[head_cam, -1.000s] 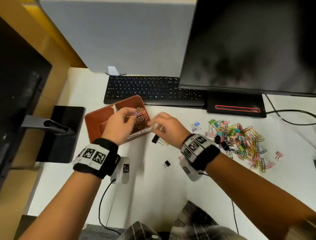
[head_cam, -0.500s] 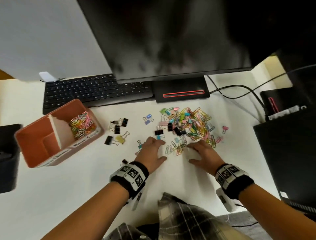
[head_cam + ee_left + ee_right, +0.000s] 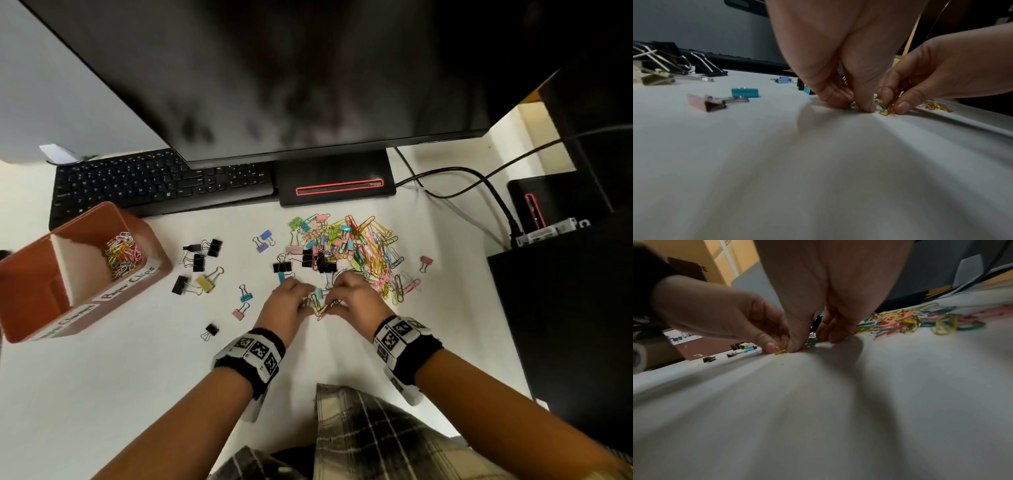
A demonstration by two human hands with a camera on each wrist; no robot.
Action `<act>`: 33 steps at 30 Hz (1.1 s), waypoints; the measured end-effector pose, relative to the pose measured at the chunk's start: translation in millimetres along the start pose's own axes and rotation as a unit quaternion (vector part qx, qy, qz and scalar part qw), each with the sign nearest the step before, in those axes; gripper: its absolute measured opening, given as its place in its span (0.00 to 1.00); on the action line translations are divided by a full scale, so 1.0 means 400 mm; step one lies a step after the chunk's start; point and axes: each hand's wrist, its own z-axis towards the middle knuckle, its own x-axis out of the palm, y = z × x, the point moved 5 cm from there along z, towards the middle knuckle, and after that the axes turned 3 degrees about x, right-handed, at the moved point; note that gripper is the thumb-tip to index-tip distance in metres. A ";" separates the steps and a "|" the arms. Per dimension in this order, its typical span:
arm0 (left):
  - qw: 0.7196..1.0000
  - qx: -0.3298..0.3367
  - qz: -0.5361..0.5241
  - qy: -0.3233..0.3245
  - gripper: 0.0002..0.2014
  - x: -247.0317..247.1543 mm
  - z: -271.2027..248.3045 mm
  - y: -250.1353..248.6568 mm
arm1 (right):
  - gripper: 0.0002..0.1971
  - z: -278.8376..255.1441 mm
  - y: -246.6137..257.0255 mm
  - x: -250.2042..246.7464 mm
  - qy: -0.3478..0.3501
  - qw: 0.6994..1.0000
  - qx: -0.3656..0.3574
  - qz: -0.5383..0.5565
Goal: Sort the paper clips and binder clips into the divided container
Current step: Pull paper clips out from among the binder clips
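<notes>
Item 1, container [image 3: 150,236]: far left of the fingers; one compartment holds a heap of paper clips [image 3: 121,253], the other compartments show none. A second ago both hands were at its rim; they have since crossed to the pile, so one batch seems delivered and another is starting.

Item 2, loose binder clips [image 3: 198,262]: black and yellow, left of the fingers, between them and the container; small blue and pink ones lie nearer. Unsorted.

Item 3, left hand [image 3: 286,303]: fingers narrow, tips down on the desk [image 3: 137,394], pinching part of a small bunch of clips [image 3: 318,305]. Half a second ago it lay flatter at the pile's edge.

Item 4, bunch: between the two sets of fingertips, on the desk, touching both.

Item 5, right hand [image 3: 356,298]: thumb and forefinger narrow, pinching the bunch from the other side.

Item 6, pile [image 3: 356,246]: just beyond and right of the fingers; paper clips mixed with binder clips. Most of the task is probably still left.

Obstructions: a light-blue binder clip [image 3: 319,293] sits in the gathered bunch and black ones just beyond the fingertips; these may ride along into the wrong compartment. Keyboard [image 3: 161,181] and monitor [image 3: 274,75] stand beyond, clear of the route.
</notes>
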 end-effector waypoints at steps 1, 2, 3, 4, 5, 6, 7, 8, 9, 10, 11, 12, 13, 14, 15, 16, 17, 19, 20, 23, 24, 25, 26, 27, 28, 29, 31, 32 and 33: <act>1.000 0.003 -0.001 -0.012 0.16 -0.001 0.000 0.002 | 0.06 -0.001 0.002 0.003 0.004 1.000 -0.007 -0.003; 1.000 0.003 -0.003 -0.024 0.14 -0.001 -0.001 0.004 | 0.05 0.000 0.005 0.005 0.010 1.000 -0.013 -0.007; 1.000 0.003 -0.004 -0.031 0.13 -0.001 0.000 0.005 | 0.05 -0.001 0.007 0.006 0.017 1.000 -0.019 -0.011; 0.999 0.002 -0.004 -0.035 0.12 -0.001 0.000 0.004 | 0.05 -0.001 0.010 0.005 0.026 0.999 -0.021 -0.015; 0.999 0.001 -0.004 -0.036 0.12 0.000 0.001 0.004 | 0.05 -0.001 0.012 0.003 0.031 0.999 -0.020 -0.019; 0.999 -0.001 -0.004 -0.036 0.11 0.000 0.003 0.005 | 0.05 -0.001 0.012 -0.001 0.034 0.999 -0.015 -0.020; 0.999 -0.007 -0.005 -0.035 0.11 0.001 0.004 0.006 | 0.05 0.000 0.010 -0.005 0.033 0.999 -0.011 -0.019; 0.999 -0.013 -0.006 -0.032 0.10 0.002 0.006 0.008 | 0.05 0.001 0.009 -0.009 0.032 0.999 -0.003 -0.016; 0.999 -0.019 -0.005 -0.027 0.10 0.003 0.008 0.008 | 0.06 0.001 0.008 -0.014 0.030 0.999 0.005 -0.013; 0.999 -0.025 -0.002 -0.020 0.09 0.003 0.011 0.009 | 0.07 0.001 0.008 -0.018 0.030 0.999 0.014 -0.008; 0.999 -0.031 0.002 -0.014 0.09 0.002 0.014 0.009 | 0.08 0.001 0.007 -0.021 0.029 0.999 0.021 0.001; 0.999 -0.036 0.005 -0.009 0.08 0.002 0.015 0.009 | 0.09 0.000 0.007 -0.022 0.029 0.999 0.027 0.010; 0.999 -0.039 0.007 -0.003 0.08 0.000 0.017 0.009 | 0.09 -0.002 0.006 -0.023 0.026 0.999 0.031 0.018; 0.999 -0.038 0.009 0.000 0.08 -0.002 0.017 0.008 | 0.09 -0.006 0.003 -0.024 0.022 0.999 0.037 0.024; 0.999 -0.036 0.009 0.003 0.07 -0.004 0.017 0.007 | 0.09 -0.009 -0.003 -0.024 0.016 0.998 0.042 0.032; 0.999 -0.033 0.006 0.004 0.07 -0.006 0.016 0.008 | 0.09 -0.012 -0.010 -0.025 0.011 0.998 0.051 0.041; 1.000 -0.029 0.003 0.003 0.07 -0.009 0.014 0.009 | 0.10 -0.015 -0.017 -0.026 0.006 0.997 0.059 0.049; 1.000 -0.028 -0.004 -0.002 0.06 -0.015 0.007 0.016 | 0.10 -0.019 -0.027 -0.028 0.010 0.996 0.074 0.043; 0.999 -0.029 -0.011 -0.008 0.06 -0.019 0.003 0.020 | 0.09 -0.020 -0.031 -0.028 0.014 0.996 0.078 0.033; 0.998 -0.035 -0.034 -0.025 0.06 -0.027 -0.006 0.030 | 0.07 -0.031 -0.048 -0.035 -0.003 0.995 0.093 0.038; 0.998 -0.037 -0.038 -0.028 0.06 -0.030 -0.008 0.031 | 0.06 -0.036 -0.056 -0.040 -0.016 0.994 0.100 0.048; 0.998 -0.040 -0.039 -0.030 0.06 -0.031 -0.009 0.032 | 0.06 -0.041 -0.065 -0.045 -0.030 0.992 0.104 0.061; 0.998 -0.041 -0.039 -0.033 0.06 -0.033 -0.010 0.032 | 0.06 -0.045 -0.072 -0.050 -0.043 0.991 0.106 0.073; 0.998 -0.038 -0.039 -0.037 0.06 -0.035 -0.011 0.032 | 0.06 -0.050 -0.077 -0.055 -0.053 0.990 0.105 0.081; 0.998 -0.036 -0.042 -0.041 0.06 -0.036 -0.012 0.032 | 0.06 -0.053 -0.079 -0.060 -0.060 0.989 0.106 0.084; 0.997 -0.036 -0.047 -0.044 0.06 -0.038 -0.013 0.031 | 0.06 -0.055 -0.082 -0.065 -0.064 0.988 0.110 0.087; 0.997 -0.044 -0.054 -0.043 0.06 -0.041 -0.015 0.030 | 0.06 -0.055 -0.090 -0.072 -0.073 0.984 0.125 0.105; 0.997 -0.047 -0.055 -0.040 0.06 -0.041 -0.016 0.030 | 0.06 -0.055 -0.091 -0.077 -0.080 0.981 0.132 0.119; 0.997 -0.048 -0.053 -0.036 0.06 -0.040 -0.016 0.029 | 0.07 -0.054 -0.093 -0.083 -0.087 0.978 0.139 0.132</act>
